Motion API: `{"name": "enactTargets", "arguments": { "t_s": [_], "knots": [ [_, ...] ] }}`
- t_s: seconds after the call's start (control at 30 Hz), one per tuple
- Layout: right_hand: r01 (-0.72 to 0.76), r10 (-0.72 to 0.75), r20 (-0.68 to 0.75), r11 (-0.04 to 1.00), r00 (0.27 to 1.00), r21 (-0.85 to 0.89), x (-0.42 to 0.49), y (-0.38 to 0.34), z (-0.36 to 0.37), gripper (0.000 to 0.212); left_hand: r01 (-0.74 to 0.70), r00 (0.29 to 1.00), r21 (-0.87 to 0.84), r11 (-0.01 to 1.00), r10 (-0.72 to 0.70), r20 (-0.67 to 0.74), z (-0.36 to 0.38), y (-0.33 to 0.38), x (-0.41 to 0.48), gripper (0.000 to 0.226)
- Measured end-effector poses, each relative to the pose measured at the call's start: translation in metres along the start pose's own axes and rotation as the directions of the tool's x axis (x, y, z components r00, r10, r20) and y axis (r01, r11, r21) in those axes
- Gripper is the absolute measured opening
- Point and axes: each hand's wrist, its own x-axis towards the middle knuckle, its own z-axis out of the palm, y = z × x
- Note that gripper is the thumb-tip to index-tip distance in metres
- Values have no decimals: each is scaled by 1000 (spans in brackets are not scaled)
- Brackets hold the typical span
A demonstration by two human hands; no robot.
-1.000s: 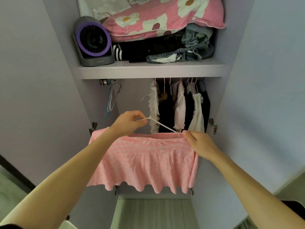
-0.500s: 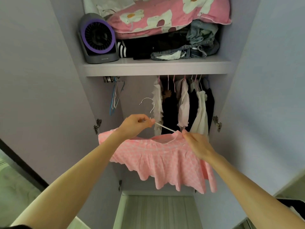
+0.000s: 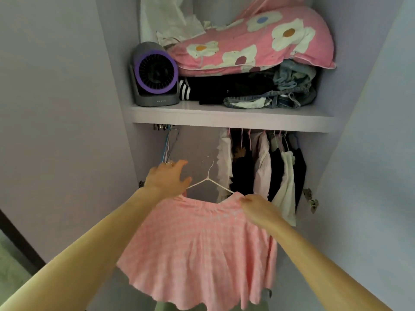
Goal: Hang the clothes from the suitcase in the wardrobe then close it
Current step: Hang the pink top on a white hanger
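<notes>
pinching pink skirt [image 3: 202, 254] w/ r fingers [image 3: 246, 199], l hand [image 3: 166, 180] at hanger [image 3: 209, 178].

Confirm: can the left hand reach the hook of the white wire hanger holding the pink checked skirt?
Probably yes. The left hand, fingers extended, is just left of the hook of the white wire hanger, with nothing between them; the hung garments lie to its right.

Both bare arms stretched forward. Left hand [image 3: 167, 179] at left end of hanger [image 3: 208, 178], fingers spread, nearly straight. Right hand [image 3: 258, 209] at hanger's right end, fingers curled, pinching skirt [image 3: 202, 243] waistband.
</notes>
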Motion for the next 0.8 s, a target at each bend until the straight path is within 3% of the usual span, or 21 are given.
{"name": "enactTargets", "arguments": {
  "t_s": [0.07, 0.2, 0.3, 0.5, 0.7, 0.8],
  "knots": [
    [-86, 84, 50, 996, 995, 38, 23, -17, 2, 19, 2, 1000, 183, 983, -5, 18, -5, -20, 10, 61],
    [-157, 151, 52, 979, 987, 132, 66, -58, 8, 39, 54, 998, 394, 917, -66, 17, 1, -62, 38, 57],
    [-170, 168, 26, 968, 985, 185, 88, -86, 7, 39, 75, 997, 537, 840, -83, -10, 7, -85, 52, 55],
    [-98, 146, -172, 961, 974, 257, 162, -105, 27, 37, 213, 977, 731, 648, -142, -159, 16, -141, 75, 58],
    [10, 44, -372, 990, 927, 143, 229, -107, 66, 42, 248, 968, 903, 351, -48, -247, 41, -174, 83, 58],
    [16, 14, -431, 998, 902, 66, 249, -107, 80, 45, 256, 966, 918, 302, -49, -254, 44, -177, 83, 58]
  ]
}}
